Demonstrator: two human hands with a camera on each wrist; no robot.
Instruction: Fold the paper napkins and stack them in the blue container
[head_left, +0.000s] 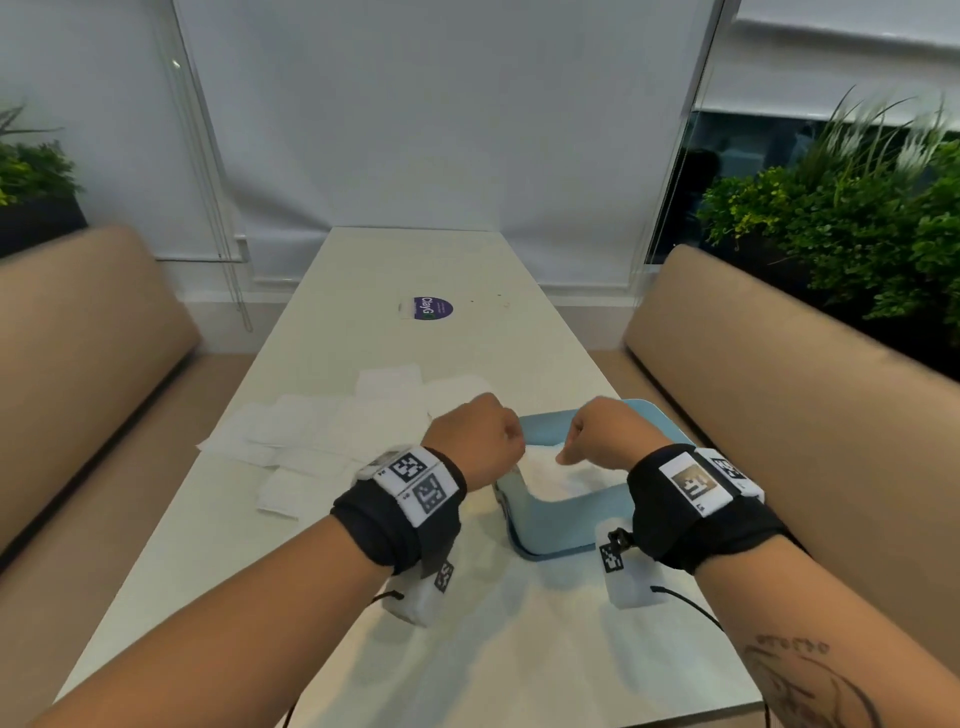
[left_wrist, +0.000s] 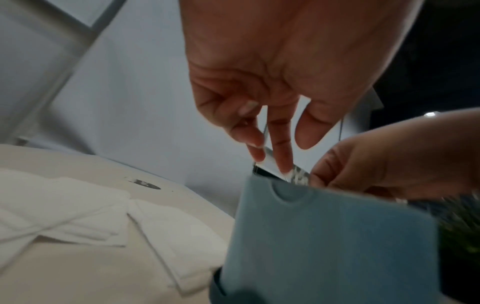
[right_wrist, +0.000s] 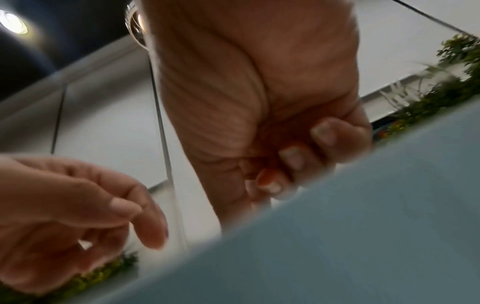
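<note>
Hovering above the blue container (head_left: 550, 525), the left hand (head_left: 475, 441) and right hand (head_left: 605, 434) hang over folded napkins (head_left: 566, 478) inside; loose napkins (head_left: 322, 431) lie left of them on the desk (head_left: 415, 270). Left wrist view: relaxed, empty fingers. Right wrist view: curled fingers; whether they pinch anything, I cannot tell.

The blue container (head_left: 556, 525) is smooth matt plastic; the napkins (head_left: 311, 431) are soft white paper; the table (head_left: 426, 260) is smooth, faintly glossy.
</note>
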